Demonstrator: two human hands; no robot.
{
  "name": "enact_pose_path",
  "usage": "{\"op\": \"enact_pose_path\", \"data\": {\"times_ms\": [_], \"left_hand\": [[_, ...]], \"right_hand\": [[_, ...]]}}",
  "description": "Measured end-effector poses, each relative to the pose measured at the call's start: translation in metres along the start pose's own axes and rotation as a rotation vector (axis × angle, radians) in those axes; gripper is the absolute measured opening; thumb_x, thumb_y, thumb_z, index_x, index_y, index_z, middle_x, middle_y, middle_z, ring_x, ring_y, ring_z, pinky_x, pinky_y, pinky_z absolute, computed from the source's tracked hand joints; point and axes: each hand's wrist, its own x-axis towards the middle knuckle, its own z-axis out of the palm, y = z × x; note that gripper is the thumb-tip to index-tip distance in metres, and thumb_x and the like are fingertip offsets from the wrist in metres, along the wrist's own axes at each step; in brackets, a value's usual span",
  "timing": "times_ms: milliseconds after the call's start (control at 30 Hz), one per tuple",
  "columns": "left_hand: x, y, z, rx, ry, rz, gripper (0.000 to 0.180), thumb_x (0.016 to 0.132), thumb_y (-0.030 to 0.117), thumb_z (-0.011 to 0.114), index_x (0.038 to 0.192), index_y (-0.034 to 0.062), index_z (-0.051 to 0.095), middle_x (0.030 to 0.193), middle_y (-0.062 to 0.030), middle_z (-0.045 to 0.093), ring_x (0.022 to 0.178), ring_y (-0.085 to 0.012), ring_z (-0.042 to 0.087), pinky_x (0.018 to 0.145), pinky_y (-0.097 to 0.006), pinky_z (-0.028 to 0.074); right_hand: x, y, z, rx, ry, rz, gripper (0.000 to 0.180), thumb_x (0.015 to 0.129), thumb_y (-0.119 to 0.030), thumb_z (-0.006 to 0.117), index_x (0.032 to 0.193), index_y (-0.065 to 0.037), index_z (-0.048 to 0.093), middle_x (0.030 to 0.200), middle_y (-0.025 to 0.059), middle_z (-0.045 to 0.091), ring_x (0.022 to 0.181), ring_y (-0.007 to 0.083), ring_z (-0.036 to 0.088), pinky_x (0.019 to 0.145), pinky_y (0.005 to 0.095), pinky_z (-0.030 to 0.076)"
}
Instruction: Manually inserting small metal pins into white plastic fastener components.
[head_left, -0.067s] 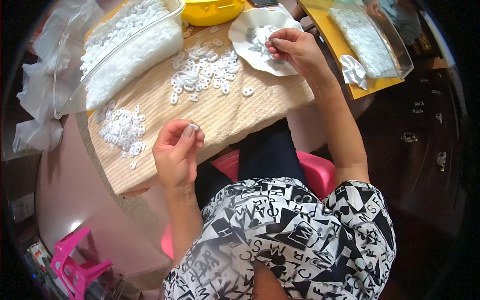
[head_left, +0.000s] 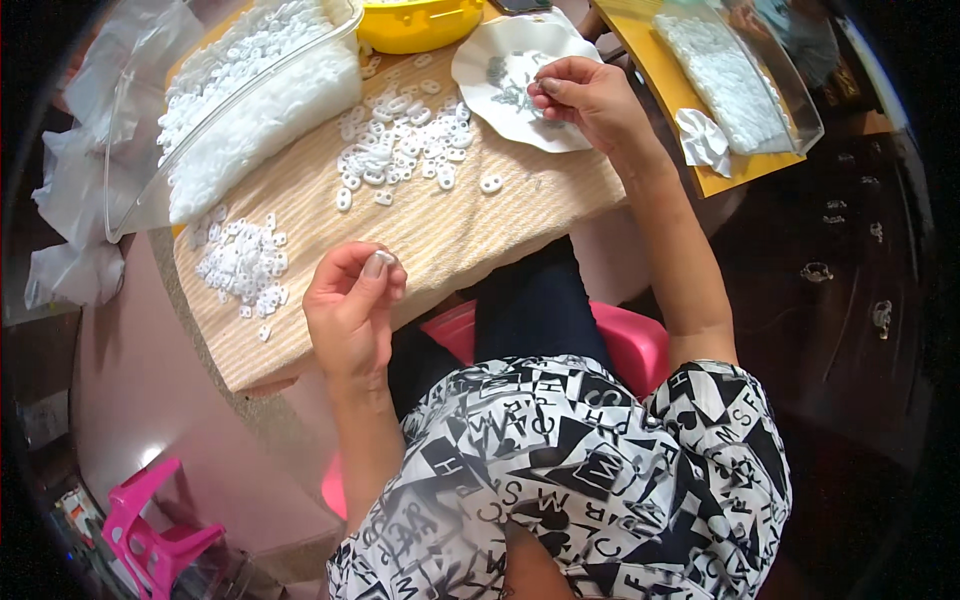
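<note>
My left hand (head_left: 350, 310) is closed in a pinch above the table's near edge. A pale bit shows at its fingertips, too small to name. My right hand (head_left: 595, 100) is over the right side of a white wavy-rimmed plate (head_left: 478, 78), thumb and fingers pressed together; what they hold is hidden. Small grey metal-looking pieces (head_left: 513, 92) lie scattered on the plate. Between the hands, a loose pile of white oval plastic pieces with two holes (head_left: 408, 140) covers the tabletop, with one piece (head_left: 490, 184) lying apart. Left of my left hand sits a heap of smaller white pieces (head_left: 242, 262).
A clear bin (head_left: 265, 130) full of white pieces stands at the far left, beside a yellow bowl (head_left: 420, 27). Another clear bin (head_left: 720, 85) of white pieces and crumpled white paper (head_left: 703, 140) rest on a yellow surface at right. A pink stool (head_left: 150, 530) stands lower left.
The whole view has shifted very slightly, so the table and its pieces appear a little further left. Both hands keep their pinched poses.
</note>
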Motion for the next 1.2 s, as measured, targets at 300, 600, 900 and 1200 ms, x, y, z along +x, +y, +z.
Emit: {"op": "enact_pose_path", "data": {"times_ms": [300,600,900,1200], "left_hand": [[-0.002,0.002,0.0,0.019,0.004,-0.005,0.008,0.079,-0.001,0.056,0.087,-0.0027,0.056,0.077,-0.0088,0.057,0.064,-0.0148,0.053,0.055,-0.024,0.041],[-0.002,0.001,-0.002,0.053,-0.052,-0.012,0.011,0.079,0.001,0.057,0.089,-0.0001,0.056,0.08,-0.009,0.057,0.067,-0.0163,0.053,0.056,-0.025,0.041],[-0.002,0.004,0.002,0.031,0.013,-0.022,0.009,0.079,0.001,0.058,0.087,-0.0023,0.056,0.074,-0.0085,0.058,0.065,-0.0139,0.055,0.056,-0.023,0.043],[-0.002,0.003,0.003,0.025,-0.012,-0.034,0.009,0.079,0.001,0.057,0.088,-0.0025,0.056,0.073,-0.0087,0.058,0.064,-0.0137,0.056,0.055,-0.022,0.044]], "right_hand": [[-0.008,-0.013,0.005,-0.959,0.04,-0.125,0.015,0.071,-0.003,0.058,0.085,0.0,0.063,0.075,0.0088,0.063,0.071,0.0155,0.06,0.066,0.027,0.046],[0.042,-0.004,0.021,-1.346,0.109,-0.451,0.017,0.069,-0.007,0.054,0.083,-0.002,0.062,0.081,0.0183,0.06,0.077,0.0335,0.058,0.071,0.0371,0.045],[0.049,-0.018,0.036,-1.535,0.019,-0.354,0.017,0.063,-0.003,0.054,0.078,0.0,0.06,0.08,0.0202,0.06,0.078,0.0348,0.058,0.071,0.0398,0.045],[0.052,-0.01,0.041,-1.658,-0.024,-0.341,0.015,0.066,-0.002,0.05,0.077,0.0,0.06,0.08,0.0216,0.059,0.076,0.0356,0.058,0.068,0.0403,0.046]]}}
